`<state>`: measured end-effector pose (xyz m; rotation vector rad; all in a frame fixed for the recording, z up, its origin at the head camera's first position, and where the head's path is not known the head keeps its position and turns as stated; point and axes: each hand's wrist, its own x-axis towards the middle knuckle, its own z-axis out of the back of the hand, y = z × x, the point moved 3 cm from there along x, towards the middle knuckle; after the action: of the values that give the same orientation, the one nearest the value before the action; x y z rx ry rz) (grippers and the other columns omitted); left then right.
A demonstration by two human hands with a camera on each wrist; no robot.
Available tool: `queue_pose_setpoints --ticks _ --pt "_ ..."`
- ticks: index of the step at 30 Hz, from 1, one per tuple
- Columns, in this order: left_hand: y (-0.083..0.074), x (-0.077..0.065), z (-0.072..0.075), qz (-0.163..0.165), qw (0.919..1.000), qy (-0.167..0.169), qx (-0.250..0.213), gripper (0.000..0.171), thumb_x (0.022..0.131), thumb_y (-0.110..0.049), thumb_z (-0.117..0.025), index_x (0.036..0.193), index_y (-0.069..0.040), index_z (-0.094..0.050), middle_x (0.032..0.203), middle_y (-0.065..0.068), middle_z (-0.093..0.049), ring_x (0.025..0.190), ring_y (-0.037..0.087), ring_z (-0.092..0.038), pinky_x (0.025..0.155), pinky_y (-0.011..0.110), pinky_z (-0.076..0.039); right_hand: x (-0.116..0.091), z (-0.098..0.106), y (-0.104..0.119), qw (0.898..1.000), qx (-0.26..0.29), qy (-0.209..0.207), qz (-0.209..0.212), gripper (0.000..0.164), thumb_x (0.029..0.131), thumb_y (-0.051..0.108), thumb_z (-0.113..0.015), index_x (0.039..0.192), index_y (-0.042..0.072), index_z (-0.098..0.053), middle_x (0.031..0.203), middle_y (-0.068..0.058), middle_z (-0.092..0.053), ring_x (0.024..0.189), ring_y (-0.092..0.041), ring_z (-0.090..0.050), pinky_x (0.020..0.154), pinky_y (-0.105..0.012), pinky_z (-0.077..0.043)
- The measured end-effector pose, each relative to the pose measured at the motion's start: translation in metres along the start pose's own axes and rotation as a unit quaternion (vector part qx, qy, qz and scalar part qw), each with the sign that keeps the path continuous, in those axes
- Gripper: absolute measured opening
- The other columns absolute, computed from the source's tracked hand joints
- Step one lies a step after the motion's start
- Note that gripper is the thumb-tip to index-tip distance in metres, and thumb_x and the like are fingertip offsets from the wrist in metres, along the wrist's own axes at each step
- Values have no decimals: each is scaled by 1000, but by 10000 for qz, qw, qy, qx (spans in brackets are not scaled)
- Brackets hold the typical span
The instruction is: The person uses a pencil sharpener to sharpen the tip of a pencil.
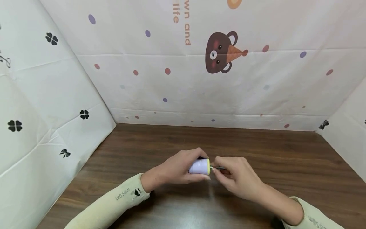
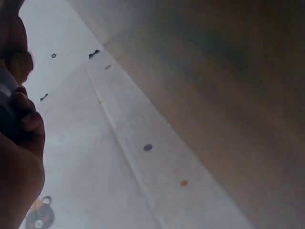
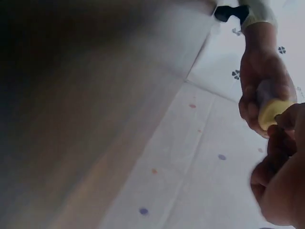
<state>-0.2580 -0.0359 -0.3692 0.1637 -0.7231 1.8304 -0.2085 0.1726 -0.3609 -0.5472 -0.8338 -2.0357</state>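
Note:
Over the dark table, my left hand (image 1: 180, 167) grips a small lavender cylinder (image 1: 198, 166) with a yellow end, lying sideways. That yellow end faces my right hand (image 1: 243, 178), whose thumb and fingers pinch a thin stick (image 1: 220, 167). The stick meets the middle of the yellow face; most of its length is hidden by the right fingers. In the right wrist view, the yellow end (image 3: 268, 114) shows close to the right fingertips, with the left hand (image 3: 262, 71) wrapped around the cylinder behind it. The left wrist view catches only a dark side of the cylinder (image 2: 7, 109).
A brown wood-grain table (image 1: 160, 140) lies under both hands. Behind it hangs a white sheet (image 1: 194, 92) printed with dots and a bear. White sheets with black clover prints flank the left side (image 1: 57, 105) and the right side (image 1: 349, 117).

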Motion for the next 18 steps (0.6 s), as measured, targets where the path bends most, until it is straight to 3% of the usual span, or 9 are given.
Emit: queue_pose_setpoints --ticks 3,6,8,10,12,13,14,15,18 --pt "4 0 -3 410 9903 -1 -1326 40 97 -28 -81 123 -15 -54 105 -4 -68 78 4 -62 63 21 -55 6 5 10 9745 -1350 -644 1670 15 99 4 -62 88 13 -68 73 9 -51 60 0 -38 51 -13 -34" --pt "6 1 -7 757 9533 364 -2902 26 103 -22 -73 118 -11 -56 99 0 -67 74 8 -61 59 28 -55 11 9 21 9053 -2651 -1266 3069 22 101 0 -54 88 6 -70 72 2 -49 58 -7 -34 50 -18 -28" --pt "5 -1 -12 1138 9021 806 -4084 21 106 -24 -65 116 -7 -56 93 2 -65 71 9 -59 57 28 -52 12 10 26 8613 -3173 -1498 3675 24 100 -5 -54 83 6 -68 72 -1 -48 57 -9 -33 50 -19 -24" --pt "4 -4 -18 1554 8378 1185 -5098 24 109 -28 -57 115 -5 -56 89 3 -63 67 9 -55 56 26 -46 12 10 30 8327 -3461 -1610 4011 25 97 -6 -54 80 8 -64 72 -1 -49 57 -11 -35 50 -20 -23" --pt "4 -6 -23 1871 7885 1412 -5687 28 110 -33 -53 116 -5 -57 87 2 -62 66 8 -52 57 23 -43 12 8 32 8235 -3516 -1681 4123 25 95 -6 -54 77 9 -62 71 -1 -49 57 -11 -34 50 -21 -22" --pt "4 -7 -24 1974 7757 1440 -5819 29 109 -34 -53 115 -7 -57 86 2 -62 66 7 -52 58 22 -42 12 8 32 8271 -3473 -1689 4083 25 96 -6 -54 77 9 -62 72 -1 -50 58 -11 -35 51 -21 -22" --pt "4 -7 -25 1988 7731 1427 -5851 27 109 -34 -53 114 -7 -57 87 2 -61 67 7 -51 58 22 -41 11 7 32 8344 -3382 -1696 4008 25 97 -6 -54 77 8 -63 73 -1 -52 58 -11 -36 51 -20 -23" --pt "5 -7 -25 1943 7826 1364 -5755 26 110 -33 -54 114 -8 -57 87 2 -61 67 8 -52 59 22 -41 11 6 31 8468 -3245 -1677 3867 25 97 -5 -54 78 8 -64 73 0 -53 58 -10 -36 51 -20 -23" --pt "8 -5 -21 1687 8472 1022 -4933 19 108 -27 -62 112 -10 -56 90 2 -62 71 9 -56 60 24 -47 11 5 26 8990 -2668 -1448 3155 23 100 0 -52 83 6 -67 74 2 -54 58 -8 -38 51 -17 -29"
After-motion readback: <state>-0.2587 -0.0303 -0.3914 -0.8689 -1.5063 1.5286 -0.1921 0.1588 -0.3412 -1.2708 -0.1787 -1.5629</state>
